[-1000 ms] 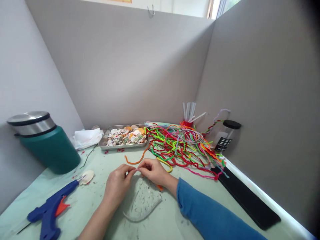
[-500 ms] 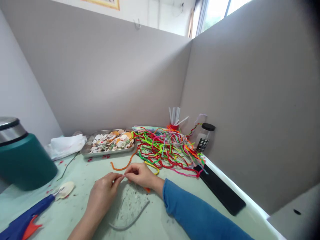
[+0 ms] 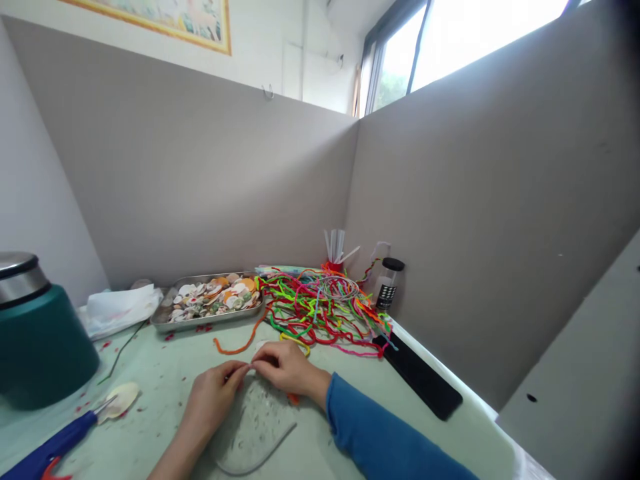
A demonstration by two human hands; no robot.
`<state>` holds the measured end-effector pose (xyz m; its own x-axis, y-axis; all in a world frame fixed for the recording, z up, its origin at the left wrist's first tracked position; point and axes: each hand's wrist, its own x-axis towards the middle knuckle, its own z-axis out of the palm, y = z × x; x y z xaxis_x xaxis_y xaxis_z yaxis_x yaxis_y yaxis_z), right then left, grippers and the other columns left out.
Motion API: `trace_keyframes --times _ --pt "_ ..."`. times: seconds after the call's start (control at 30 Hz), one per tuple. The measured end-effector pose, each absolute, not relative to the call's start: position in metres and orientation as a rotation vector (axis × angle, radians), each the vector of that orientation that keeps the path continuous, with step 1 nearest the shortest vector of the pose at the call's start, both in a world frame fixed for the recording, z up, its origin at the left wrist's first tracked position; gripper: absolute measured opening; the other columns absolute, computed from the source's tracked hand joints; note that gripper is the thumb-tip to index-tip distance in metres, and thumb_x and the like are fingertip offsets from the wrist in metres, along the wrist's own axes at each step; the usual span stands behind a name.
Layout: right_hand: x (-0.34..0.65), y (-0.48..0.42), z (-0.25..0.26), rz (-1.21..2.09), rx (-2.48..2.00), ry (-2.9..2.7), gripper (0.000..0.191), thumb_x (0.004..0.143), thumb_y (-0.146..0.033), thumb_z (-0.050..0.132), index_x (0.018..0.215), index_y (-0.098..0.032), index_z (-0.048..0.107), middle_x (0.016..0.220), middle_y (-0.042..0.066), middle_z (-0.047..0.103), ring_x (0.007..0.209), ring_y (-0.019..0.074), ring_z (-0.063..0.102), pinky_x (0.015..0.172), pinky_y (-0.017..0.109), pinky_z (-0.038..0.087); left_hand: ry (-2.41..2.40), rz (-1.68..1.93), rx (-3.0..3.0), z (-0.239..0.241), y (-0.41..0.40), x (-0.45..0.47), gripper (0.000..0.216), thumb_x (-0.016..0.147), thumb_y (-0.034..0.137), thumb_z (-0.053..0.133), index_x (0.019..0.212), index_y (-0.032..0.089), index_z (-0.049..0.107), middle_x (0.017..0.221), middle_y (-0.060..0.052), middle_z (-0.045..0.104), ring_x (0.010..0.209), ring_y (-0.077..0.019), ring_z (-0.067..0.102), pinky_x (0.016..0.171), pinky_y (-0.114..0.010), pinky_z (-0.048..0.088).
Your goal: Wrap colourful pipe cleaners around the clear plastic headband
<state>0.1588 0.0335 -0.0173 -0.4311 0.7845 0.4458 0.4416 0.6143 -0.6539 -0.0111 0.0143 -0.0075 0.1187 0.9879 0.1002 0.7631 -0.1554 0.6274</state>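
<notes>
Left hand (image 3: 213, 400) and right hand (image 3: 283, 365) meet fingertip to fingertip, pinching something small (too small to identify) above a clear curved strip (image 3: 260, 453); manipulation mid-step, steady grip needed next.

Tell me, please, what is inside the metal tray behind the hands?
The tray holds a heap of shells, white, orange and greenish, filling most of it. The tray's floor and anything under the heap are covered.
</notes>
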Motion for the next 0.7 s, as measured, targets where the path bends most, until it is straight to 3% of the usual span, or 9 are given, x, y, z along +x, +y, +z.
trace_keyframes --times 0.1,0.23,0.4,0.57,0.7 --pt "0.166 0.024 -0.007 0.373 -0.933 -2.095 0.015 0.083 -0.025 0.051 0.083 -0.018 0.064 0.080 0.002 0.065 0.074 0.0129 0.057 0.070 0.022 0.040 1.653 0.667 2.029 -0.007 0.013 -0.010 0.034 0.079 0.037 0.040 0.073 0.019 0.068 0.061 -0.001 0.065 0.063 -0.0160 0.058 0.058 -0.022 0.035" --pt "0.180 0.025 0.002 0.226 -1.004 -1.962 0.022 0.088 -0.026 0.042 0.085 -0.017 0.062 0.081 0.003 0.064 0.076 0.0128 0.057 0.071 0.022 0.041 1.635 0.629 2.022 -0.009 0.014 -0.010 0.032 0.079 0.036 0.042 0.075 0.020 0.069 0.063 -0.001 0.066 0.064 -0.0159 0.058 0.058 -0.022 0.033" --pt "0.228 0.061 0.015 -0.039 -1.580 -1.714 0.023 0.088 -0.028 0.039 0.090 -0.021 0.061 0.089 0.001 0.065 0.082 0.0127 0.058 0.074 0.021 0.041 1.643 0.600 2.024 -0.012 0.013 -0.010 0.029 0.078 0.035 0.044 0.076 0.021 0.070 0.067 -0.002 0.067 0.065 -0.0156 0.058 0.057 -0.022 0.032" --pt "0.290 0.112 0.026 -0.126 -1.920 -1.514 0.020 0.079 -0.021 0.048 0.091 -0.013 0.063 0.099 0.014 0.062 0.100 0.0242 0.053 0.089 0.033 0.035 1.662 0.551 2.054 -0.011 0.012 -0.008 0.027 0.078 0.033 0.046 0.071 0.020 0.068 0.069 -0.003 0.068 0.065 -0.0155 0.057 0.055 -0.021 0.029" --pt "0.319 0.141 0.024 -0.103 -2.186 -1.306 0.033 0.074 -0.022 0.054 0.102 -0.005 0.058 0.108 0.025 0.056 0.107 0.0324 0.049 0.086 0.041 0.037 1.680 0.563 2.062 -0.012 0.013 -0.008 0.027 0.079 0.033 0.045 0.069 0.021 0.067 0.069 -0.002 0.068 0.065 -0.0152 0.057 0.054 -0.021 0.028"
